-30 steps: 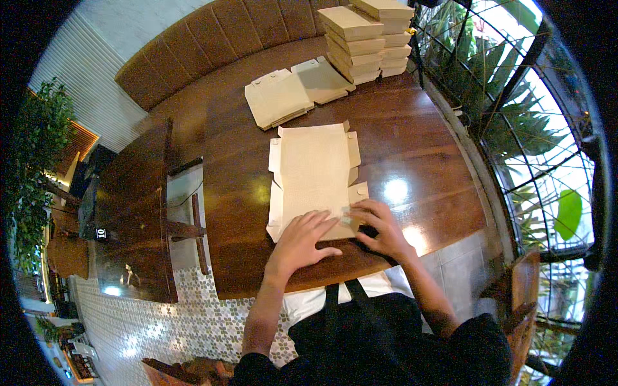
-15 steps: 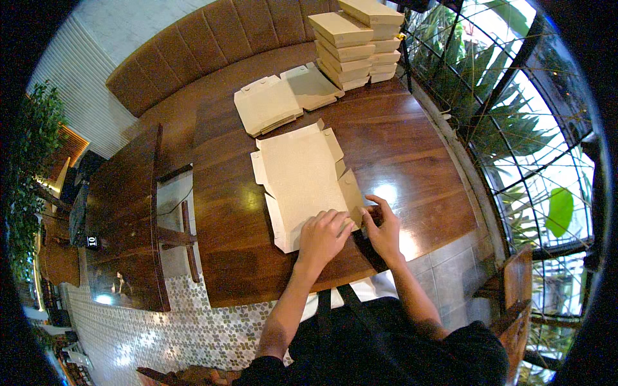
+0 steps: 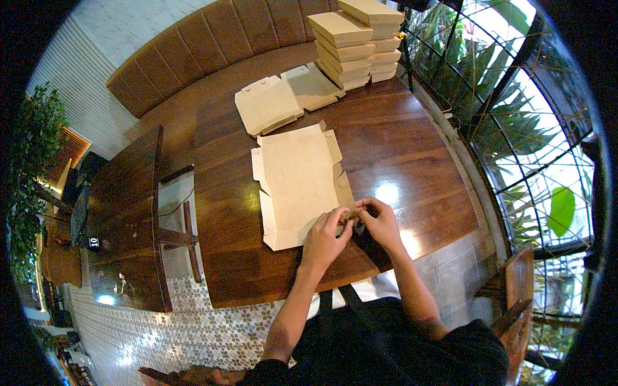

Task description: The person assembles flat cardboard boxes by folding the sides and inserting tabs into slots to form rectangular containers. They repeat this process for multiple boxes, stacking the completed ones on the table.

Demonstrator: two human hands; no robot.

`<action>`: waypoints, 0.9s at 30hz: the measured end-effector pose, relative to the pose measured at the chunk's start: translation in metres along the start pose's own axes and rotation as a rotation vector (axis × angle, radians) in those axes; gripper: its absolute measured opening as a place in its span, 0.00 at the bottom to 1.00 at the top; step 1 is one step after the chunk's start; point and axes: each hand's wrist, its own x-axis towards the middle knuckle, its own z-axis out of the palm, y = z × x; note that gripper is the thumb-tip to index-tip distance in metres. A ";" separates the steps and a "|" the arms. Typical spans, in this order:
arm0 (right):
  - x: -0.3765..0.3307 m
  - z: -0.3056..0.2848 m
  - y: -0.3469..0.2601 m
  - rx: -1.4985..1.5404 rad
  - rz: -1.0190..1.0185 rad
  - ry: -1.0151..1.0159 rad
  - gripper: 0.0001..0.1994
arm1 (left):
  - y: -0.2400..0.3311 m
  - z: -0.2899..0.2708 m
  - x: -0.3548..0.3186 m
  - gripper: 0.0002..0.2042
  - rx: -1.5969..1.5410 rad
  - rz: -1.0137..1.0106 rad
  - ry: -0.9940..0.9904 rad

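At the table edge, both hands' fingers pinch the flat cardboard box's near corner flap.

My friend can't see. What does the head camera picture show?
Two hands, left hand and right hand, pinch the near right corner of a flat cardboard box lying unfolded on a dark wooden table. Farther away lie more flat boxes and a stack of folded boxes, beside a brown padded bench.
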 end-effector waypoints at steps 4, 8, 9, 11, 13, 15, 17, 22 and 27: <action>0.005 0.002 -0.014 -0.009 0.069 -0.036 0.10 | 0.002 -0.010 0.007 0.15 -0.108 -0.107 0.036; 0.001 0.005 -0.021 0.213 0.112 -0.090 0.12 | 0.000 -0.023 0.011 0.15 -0.324 -0.264 0.034; -0.001 0.007 -0.021 0.274 0.126 -0.092 0.12 | -0.001 -0.025 0.011 0.16 -0.337 -0.252 0.029; -0.005 0.013 -0.021 0.294 0.139 -0.092 0.12 | -0.006 -0.027 0.009 0.18 -0.381 -0.295 -0.050; -0.007 0.015 -0.021 0.275 0.139 -0.083 0.12 | -0.010 -0.026 0.006 0.18 -0.424 -0.305 -0.054; -0.007 0.016 -0.020 0.225 0.123 -0.079 0.11 | -0.014 -0.023 0.003 0.18 -0.469 -0.336 -0.061; -0.007 0.016 -0.020 0.206 0.106 -0.108 0.11 | -0.017 -0.022 0.001 0.19 -0.534 -0.410 -0.074; -0.009 0.018 -0.019 0.268 0.112 -0.101 0.12 | -0.019 -0.022 -0.002 0.19 -0.492 -0.374 -0.078; -0.011 0.022 -0.015 0.254 0.091 -0.059 0.12 | -0.018 -0.019 -0.009 0.18 -0.488 -0.365 -0.071</action>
